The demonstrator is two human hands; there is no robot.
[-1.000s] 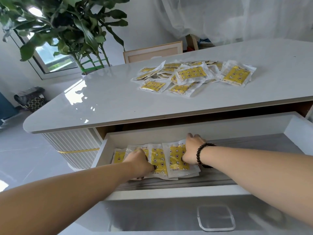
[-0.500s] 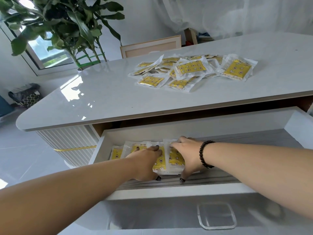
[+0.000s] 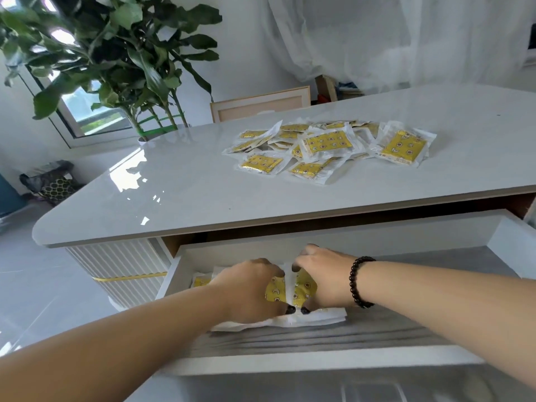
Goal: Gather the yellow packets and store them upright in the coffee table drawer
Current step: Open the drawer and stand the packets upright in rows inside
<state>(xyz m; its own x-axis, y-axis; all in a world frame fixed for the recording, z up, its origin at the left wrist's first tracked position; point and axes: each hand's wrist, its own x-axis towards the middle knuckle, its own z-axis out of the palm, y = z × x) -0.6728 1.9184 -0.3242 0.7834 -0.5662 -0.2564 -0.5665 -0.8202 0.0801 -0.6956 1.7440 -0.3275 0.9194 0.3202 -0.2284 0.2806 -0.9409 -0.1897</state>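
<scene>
Yellow packets in clear plastic wrap (image 3: 285,291), mostly hidden beneath both hands, sit at the left end of the open white coffee table drawer (image 3: 333,359). Left hand (image 3: 249,288) and right hand (image 3: 322,274) curl fingers around them, thumbs underneath. Loose yellow packets (image 3: 324,146) lie scattered on the glossy tabletop (image 3: 174,192).

Leafy plant (image 3: 116,62) beside window (image 3: 90,111), white curtain (image 3: 406,39).

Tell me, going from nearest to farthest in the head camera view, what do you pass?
Drawer front rail → both hands, left hand and right hand, gripping packets in the drawer → coffee table top → loose packet pile → potted plant and curtain.
</scene>
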